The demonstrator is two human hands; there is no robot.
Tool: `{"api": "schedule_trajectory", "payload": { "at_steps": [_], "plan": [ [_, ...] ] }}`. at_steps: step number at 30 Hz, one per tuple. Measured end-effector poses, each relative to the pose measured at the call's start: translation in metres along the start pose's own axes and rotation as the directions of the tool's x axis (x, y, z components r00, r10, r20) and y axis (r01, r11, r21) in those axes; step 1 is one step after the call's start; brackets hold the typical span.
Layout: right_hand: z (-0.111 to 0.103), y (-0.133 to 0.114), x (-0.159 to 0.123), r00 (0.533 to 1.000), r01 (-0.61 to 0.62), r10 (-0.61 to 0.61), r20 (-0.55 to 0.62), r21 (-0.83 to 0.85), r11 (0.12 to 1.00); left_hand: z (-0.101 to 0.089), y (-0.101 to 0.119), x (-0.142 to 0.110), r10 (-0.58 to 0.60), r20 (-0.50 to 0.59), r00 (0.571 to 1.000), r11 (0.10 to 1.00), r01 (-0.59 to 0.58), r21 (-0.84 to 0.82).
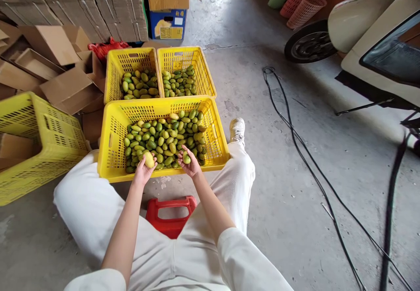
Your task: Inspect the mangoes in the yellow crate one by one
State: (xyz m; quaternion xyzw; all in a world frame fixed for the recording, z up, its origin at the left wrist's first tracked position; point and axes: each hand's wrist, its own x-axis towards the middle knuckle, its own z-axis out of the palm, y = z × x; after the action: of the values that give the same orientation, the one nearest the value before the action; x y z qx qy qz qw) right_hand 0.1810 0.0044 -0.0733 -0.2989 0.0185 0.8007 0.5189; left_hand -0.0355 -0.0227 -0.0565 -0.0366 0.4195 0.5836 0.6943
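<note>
My left hand (142, 172) is closed around a yellow mango (149, 160), with what looks like a greener one beside it at the fingers. In my right hand (192, 166) sits a small green mango (187, 158), fingers curled about it. Both hands are over the near edge of a large yellow crate (157, 105), which holds many green and yellowish mangoes (160, 141). Behind it stand two smaller yellow crates: the left crate (113, 74) and the right crate (206, 74) each hold more mangoes of the same kind.
A yellow crate (62, 129) with cardboard inside stands at the left, near open cardboard boxes (68, 87). Stacked flat cartons (78, 11) rise behind. A red plastic stool (170, 227) is beneath me. Black cables (292, 127) cross the floor by a parked scooter (370, 41).
</note>
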Motion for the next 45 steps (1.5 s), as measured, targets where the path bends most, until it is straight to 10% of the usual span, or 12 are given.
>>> {"api": "schedule_trajectory", "payload": {
  "at_steps": [16,45],
  "plan": [
    [-0.001,0.0,0.0,0.998,0.042,-0.04,0.042,-0.061,0.997,-0.004,0.002,-0.004,-0.064,0.114,0.991,0.994,0.054,0.09],
    [0.008,-0.005,-0.007,0.999,0.033,-0.034,0.011,0.029,0.999,0.002,0.002,0.0,-0.03,0.015,0.999,0.999,0.03,-0.036]
  ]
}}
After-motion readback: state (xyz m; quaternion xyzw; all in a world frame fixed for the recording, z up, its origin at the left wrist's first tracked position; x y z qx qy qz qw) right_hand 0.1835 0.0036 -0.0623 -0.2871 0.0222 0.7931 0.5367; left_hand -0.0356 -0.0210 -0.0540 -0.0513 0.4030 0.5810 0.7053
